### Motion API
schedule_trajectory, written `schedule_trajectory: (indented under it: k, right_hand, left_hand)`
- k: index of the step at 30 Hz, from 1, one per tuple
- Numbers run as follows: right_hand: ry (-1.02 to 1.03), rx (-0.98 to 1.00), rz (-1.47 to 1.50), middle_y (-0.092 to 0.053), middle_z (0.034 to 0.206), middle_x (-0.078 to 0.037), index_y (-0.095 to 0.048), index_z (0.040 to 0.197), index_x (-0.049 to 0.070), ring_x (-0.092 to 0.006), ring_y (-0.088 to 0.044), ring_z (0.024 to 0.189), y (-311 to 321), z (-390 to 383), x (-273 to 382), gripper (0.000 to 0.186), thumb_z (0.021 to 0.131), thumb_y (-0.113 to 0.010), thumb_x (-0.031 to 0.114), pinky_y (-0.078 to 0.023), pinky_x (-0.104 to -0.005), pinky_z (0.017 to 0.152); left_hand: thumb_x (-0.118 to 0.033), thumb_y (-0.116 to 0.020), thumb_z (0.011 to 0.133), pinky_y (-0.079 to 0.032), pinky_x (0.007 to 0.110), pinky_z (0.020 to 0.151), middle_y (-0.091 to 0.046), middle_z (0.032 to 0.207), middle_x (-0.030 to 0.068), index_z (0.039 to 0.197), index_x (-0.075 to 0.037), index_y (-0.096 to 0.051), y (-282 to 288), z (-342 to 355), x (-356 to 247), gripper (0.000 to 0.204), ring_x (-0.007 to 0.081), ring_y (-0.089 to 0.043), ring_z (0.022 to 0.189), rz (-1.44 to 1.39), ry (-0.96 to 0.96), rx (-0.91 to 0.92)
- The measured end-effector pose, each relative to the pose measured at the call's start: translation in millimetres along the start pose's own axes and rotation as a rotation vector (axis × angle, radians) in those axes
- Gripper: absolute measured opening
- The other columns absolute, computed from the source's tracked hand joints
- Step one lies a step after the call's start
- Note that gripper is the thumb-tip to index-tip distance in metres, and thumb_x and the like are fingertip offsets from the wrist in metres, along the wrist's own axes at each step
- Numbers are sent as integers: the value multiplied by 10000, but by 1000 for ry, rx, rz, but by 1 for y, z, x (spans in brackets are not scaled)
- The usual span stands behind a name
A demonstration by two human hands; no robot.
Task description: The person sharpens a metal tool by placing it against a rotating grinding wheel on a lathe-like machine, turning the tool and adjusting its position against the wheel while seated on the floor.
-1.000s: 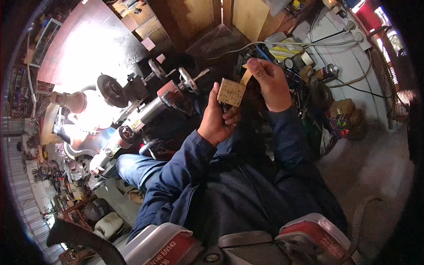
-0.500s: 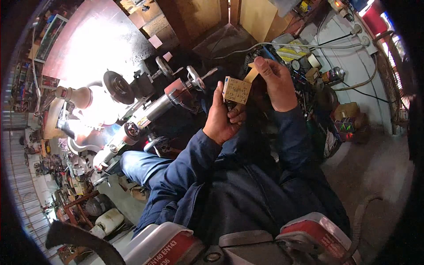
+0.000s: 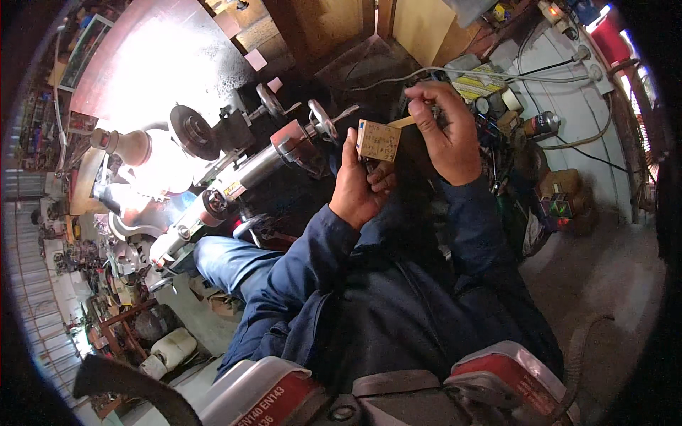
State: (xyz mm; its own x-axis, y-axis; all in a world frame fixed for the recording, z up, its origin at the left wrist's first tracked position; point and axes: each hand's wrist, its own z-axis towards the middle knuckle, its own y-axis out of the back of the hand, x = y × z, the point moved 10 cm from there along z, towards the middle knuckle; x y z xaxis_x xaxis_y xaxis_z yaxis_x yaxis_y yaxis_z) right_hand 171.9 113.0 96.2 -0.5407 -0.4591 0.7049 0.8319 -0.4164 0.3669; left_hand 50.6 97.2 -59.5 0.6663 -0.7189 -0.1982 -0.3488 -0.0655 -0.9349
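Fingers (image 3: 380, 179) of the left hand (image 3: 362, 188) are curled closed around the lower edge of a small square wooden block (image 3: 379, 140), with the thumb lying up its left side, so the block stands upright just above the middle of the frame. At its upper right corner the right hand (image 3: 447, 131) pinches a thin pale wooden stick (image 3: 402, 122) between thumb and fingertips, the other fingers folded down; the stick's tip touches the block's top edge. Both dark blue sleeves run down to the lower middle of the frame. Left of the hands, a small metal lathe (image 3: 241, 167) with a round chuck and handwheels slants across the centre left, under a bright glare in the upper left. Behind the right hand, in the upper right, lies a cluttered bench (image 3: 526, 106) with cables and a spray can (image 3: 541, 124).
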Motion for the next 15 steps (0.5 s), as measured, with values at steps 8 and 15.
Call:
schedule_trajectory:
  k: [8, 15]
  right_hand:
    - [-21, 193, 31, -703, 993, -139, -696, 1028, 11, -305, -665, 963, -23, -4, 6, 226, 1001, -580, 203, -515, -382, 839]
    - [-43, 269, 28, -700, 981, -134, -695, 1042, 20, -324, -659, 956, -33, -7, 2, 276, 1012, -556, 256, -512, -390, 850]
  left_hand:
    - [-678, -454, 962, -292, 192, 427, -421, 608, -45, 1101, -84, -594, 14, 4, -1, 627, 46, -308, 430, 8, 25, -81]
    - [-550, -490, 999, -320, 186, 400, -502, 671, -20, 1090, -118, -595, 15, 5, -2, 454, 40, -361, 445, -70, 0, -27]
